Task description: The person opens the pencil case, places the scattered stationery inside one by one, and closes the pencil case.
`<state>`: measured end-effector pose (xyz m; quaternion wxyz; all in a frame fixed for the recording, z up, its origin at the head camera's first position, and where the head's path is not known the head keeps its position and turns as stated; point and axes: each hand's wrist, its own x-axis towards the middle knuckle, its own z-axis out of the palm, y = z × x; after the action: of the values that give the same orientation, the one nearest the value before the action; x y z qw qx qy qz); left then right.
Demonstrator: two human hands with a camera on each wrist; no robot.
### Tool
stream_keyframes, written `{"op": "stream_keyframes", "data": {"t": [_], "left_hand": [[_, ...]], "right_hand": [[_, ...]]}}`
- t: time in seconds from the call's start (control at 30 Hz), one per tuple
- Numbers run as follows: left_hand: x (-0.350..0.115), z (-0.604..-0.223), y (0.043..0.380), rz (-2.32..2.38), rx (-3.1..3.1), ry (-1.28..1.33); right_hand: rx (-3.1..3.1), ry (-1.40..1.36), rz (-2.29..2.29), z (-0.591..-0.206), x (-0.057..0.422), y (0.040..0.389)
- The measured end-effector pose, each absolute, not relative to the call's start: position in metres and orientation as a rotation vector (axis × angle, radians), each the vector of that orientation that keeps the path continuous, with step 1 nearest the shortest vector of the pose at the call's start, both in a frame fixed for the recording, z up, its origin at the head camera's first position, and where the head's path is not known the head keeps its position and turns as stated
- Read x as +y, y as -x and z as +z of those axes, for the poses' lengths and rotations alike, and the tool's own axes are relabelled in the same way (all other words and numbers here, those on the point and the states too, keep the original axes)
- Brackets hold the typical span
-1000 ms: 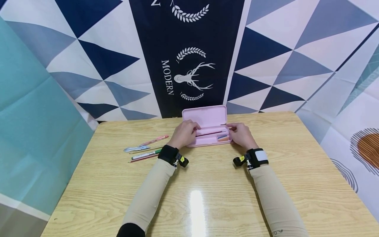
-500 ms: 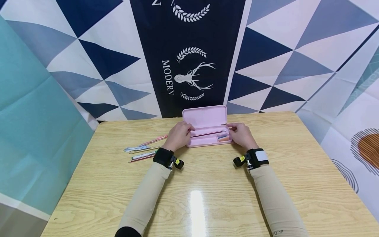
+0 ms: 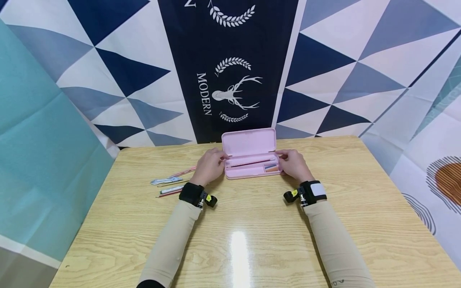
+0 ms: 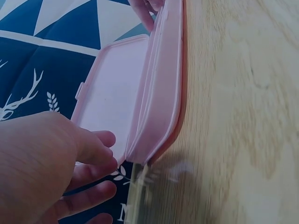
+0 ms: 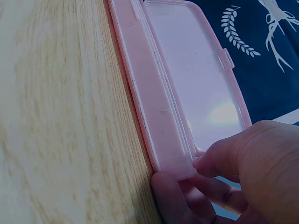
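Observation:
A pink pencil case lies with its lid raised against the wall at the table's back. Inside it is a long dark-red pencil, and small blue and orange pieces sit in the right compartment. My right hand grips the right end of the case, thumb at the rim and fingers around the outer corner, as the right wrist view shows. My left hand is beside the left end with nothing between its fingers; in the left wrist view its loosely bent fingers are near the corner.
Left of my left hand, several writing things lie on the wooden table: a reddish pencil, a white-barrelled marker and a light-blue patterned item. A patterned cloth wall rises at the table's back edge.
My left hand has drawn back leftward from inside the pencil case to beside its left end, leaving the dark-red pencil lying in it. My right hand has stayed on the case.

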<state>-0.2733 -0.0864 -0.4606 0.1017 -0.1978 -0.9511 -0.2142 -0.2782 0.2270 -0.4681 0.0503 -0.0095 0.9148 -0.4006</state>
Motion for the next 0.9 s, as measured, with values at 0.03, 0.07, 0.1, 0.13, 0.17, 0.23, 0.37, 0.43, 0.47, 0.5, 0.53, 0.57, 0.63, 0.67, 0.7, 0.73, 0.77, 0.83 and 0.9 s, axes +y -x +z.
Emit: {"op": "stream_keyframes", "data": {"t": [0.03,0.07,0.1,0.13,0.17,0.23,0.37,0.43,0.47,0.5,0.53,0.57,0.63,0.67,0.7,0.73,0.77,0.83,0.9], "left_hand": [[-0.088,-0.460,0.273,-0.632,-2.812,0.578],[-0.089,-0.460,0.272,-0.638,-2.814,0.570],[-0.090,-0.460,0.272,-0.641,-2.815,0.564],[-0.092,-0.460,0.272,-0.643,-2.815,0.559],[-0.093,-0.460,0.272,-0.650,-2.816,0.552],[-0.096,-0.460,0.272,-0.663,-2.816,0.542],[-0.101,-0.460,0.271,-0.666,-2.819,0.528],[-0.104,-0.460,0.270,-0.653,-2.824,0.520],[-0.106,-0.459,0.270,-0.656,-2.826,0.513],[-0.107,-0.459,0.270,-0.660,-2.829,0.505],[-0.109,-0.459,0.269,-0.665,-2.836,0.495],[-0.110,-0.458,0.269,-0.668,-2.839,0.487],[-0.114,-0.458,0.268,-0.681,-2.842,0.470],[-0.115,-0.457,0.268,-0.692,-2.839,0.465],[-0.117,-0.457,0.267,-0.696,-2.838,0.460],[-0.118,-0.457,0.267,-0.699,-2.836,0.457],[-0.120,-0.458,0.266,-0.703,-2.832,0.454],[-0.123,-0.459,0.265,-0.712,-2.822,0.452],[-0.127,-0.462,0.264,-0.726,-2.817,0.449]], "right_hand": [[2.785,0.030,-1.221,-0.468,0.227,0.278],[2.784,0.032,-1.221,-0.469,0.227,0.278],[2.784,0.033,-1.223,-0.469,0.227,0.279],[2.784,0.034,-1.224,-0.469,0.228,0.279],[2.783,0.035,-1.226,-0.469,0.228,0.279],[2.783,0.035,-1.228,-0.470,0.228,0.279],[2.785,0.030,-1.232,-0.469,0.227,0.279],[2.785,0.028,-1.234,-0.469,0.227,0.279],[2.785,0.027,-1.233,-0.469,0.228,0.278],[2.787,0.026,-1.231,-0.469,0.228,0.278],[2.789,0.025,-1.227,-0.469,0.228,0.278],[2.792,0.024,-1.220,-0.469,0.227,0.278],[2.796,0.023,-1.209,-0.469,0.227,0.279],[2.800,0.023,-1.206,-0.469,0.227,0.279],[2.802,0.022,-1.205,-0.468,0.226,0.279],[2.803,0.023,-1.205,-0.468,0.226,0.279],[2.804,0.023,-1.206,-0.468,0.226,0.278],[2.804,0.023,-1.210,-0.468,0.226,0.278],[2.804,0.023,-1.210,-0.468,0.226,0.278]]}}
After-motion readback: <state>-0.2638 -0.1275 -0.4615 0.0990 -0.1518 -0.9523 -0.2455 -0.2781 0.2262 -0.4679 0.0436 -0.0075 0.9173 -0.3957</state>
